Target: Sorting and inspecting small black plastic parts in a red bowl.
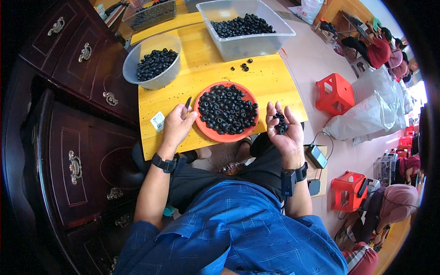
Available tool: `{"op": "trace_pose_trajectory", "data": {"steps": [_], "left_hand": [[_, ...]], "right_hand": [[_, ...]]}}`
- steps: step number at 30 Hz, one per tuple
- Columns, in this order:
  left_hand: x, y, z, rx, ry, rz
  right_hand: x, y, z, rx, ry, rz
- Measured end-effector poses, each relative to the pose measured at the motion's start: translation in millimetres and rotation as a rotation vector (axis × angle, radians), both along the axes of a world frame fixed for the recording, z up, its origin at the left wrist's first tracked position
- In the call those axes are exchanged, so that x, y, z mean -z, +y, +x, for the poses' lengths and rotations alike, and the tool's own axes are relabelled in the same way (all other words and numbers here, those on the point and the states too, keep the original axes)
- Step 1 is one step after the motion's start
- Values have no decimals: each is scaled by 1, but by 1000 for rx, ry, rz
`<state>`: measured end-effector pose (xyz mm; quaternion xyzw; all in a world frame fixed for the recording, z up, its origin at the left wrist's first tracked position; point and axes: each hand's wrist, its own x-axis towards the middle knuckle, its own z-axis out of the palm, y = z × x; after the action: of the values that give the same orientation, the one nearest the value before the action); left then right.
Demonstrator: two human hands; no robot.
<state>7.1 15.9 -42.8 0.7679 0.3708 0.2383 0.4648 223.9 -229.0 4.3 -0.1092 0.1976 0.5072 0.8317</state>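
Note:
On the yellow table, an orange-red round plate [200,123] is heaped with small black ring-shaped pieces [228,109], many with a hole in the middle. My left hand [176,124] is beside the plate's left edge, closed on a small dark-bladed knife [188,102] that points up and away. To the right of the plate, my right hand [288,133] is turned palm up with its fingers curled. Several black rings [280,124] rest in it against the fingers.
A round clear tub [129,68] and a large rectangular clear bin [252,46] hold more black pieces. A few loose ones [244,67] lie near the bin. A white label [158,121] is at left. Dark wooden drawers [68,151] flank the table; a red stool [334,94] stands right.

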Motion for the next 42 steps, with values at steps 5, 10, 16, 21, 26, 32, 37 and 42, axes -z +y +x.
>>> {"op": "trace_pose_trajectory", "data": {"steps": [5,10,16,21,26,32,37,42], "left_hand": [[-56,-44,14,94,-116,126],[-67,-94,54,377,-12,358],[-46,-114,86,431,133,620],[-35,-119,95,466,186,681],[-34,-118,98,437,186,675],[-67,-65,115,363,43,494],[-76,-15,159,344,312,490],[-68,9,195,326,394,490]], "right_hand": [[45,-15,7,-66,-35,9],[50,-15,-15,-148,-275,-216],[44,-18,-19,-137,-523,-342],[45,-19,-17,-122,-511,-372],[46,-16,-17,-132,-459,-311],[48,-18,-16,-125,-313,-209],[51,-19,-12,-104,-40,-11],[41,-20,-11,-78,5,-23]]}}
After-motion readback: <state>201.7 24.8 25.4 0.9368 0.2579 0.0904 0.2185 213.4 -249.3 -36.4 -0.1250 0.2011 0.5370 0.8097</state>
